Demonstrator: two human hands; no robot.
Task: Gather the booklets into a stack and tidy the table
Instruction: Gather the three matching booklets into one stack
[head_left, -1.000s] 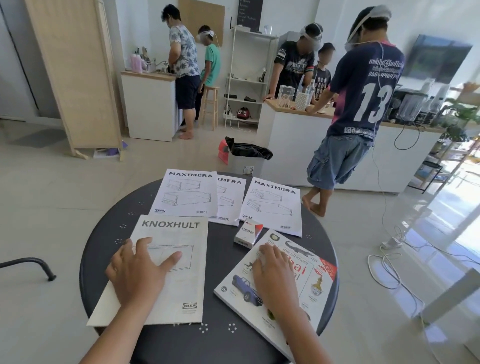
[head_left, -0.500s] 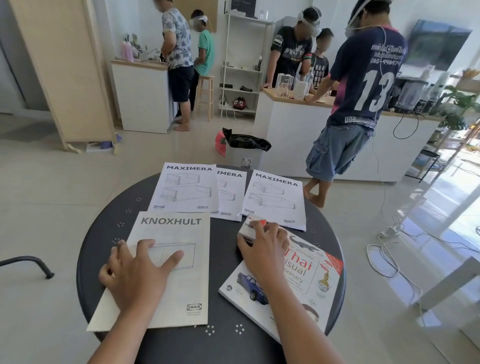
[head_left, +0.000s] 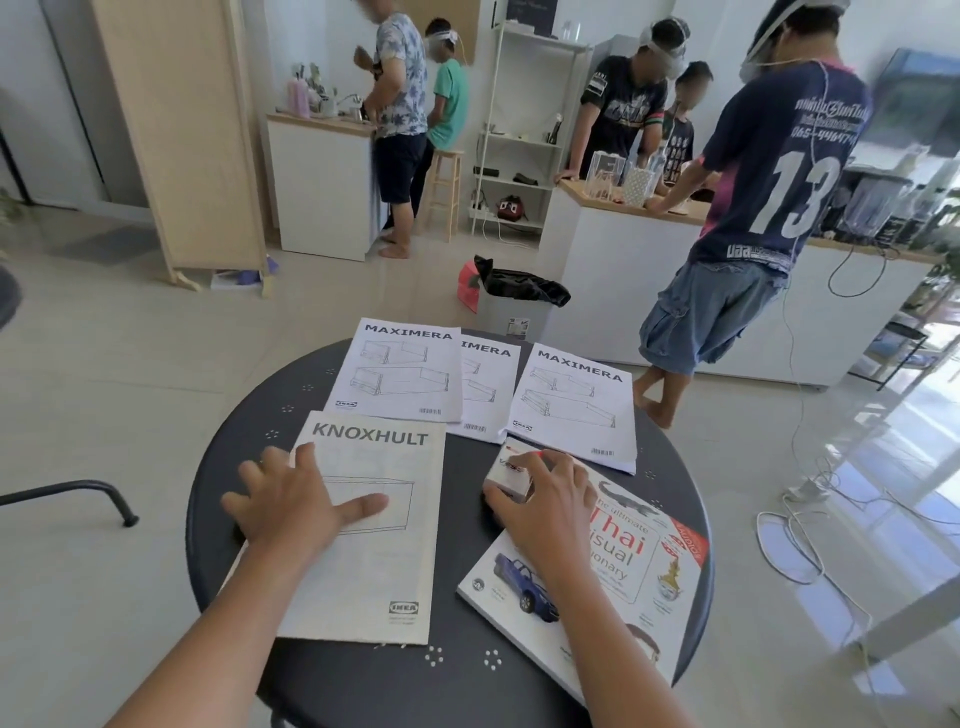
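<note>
Three MAXIMERA booklets (head_left: 402, 371) overlap along the far edge of the round tabletop (head_left: 467, 670). The left hand (head_left: 291, 506) lies flat, fingers spread, on the KNOXHULT booklet (head_left: 374, 561) at the near left. The right hand (head_left: 550, 501) grips a small white box (head_left: 509, 473) at the Thai dictionary's (head_left: 613, 566) far corner.

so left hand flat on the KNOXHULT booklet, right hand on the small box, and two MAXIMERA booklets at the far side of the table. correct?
Not quite: the head view shows three MAXIMERA booklets, the middle one partly covered. The rest holds: left hand flat on the KNOXHULT booklet, right hand on the small box.
</note>
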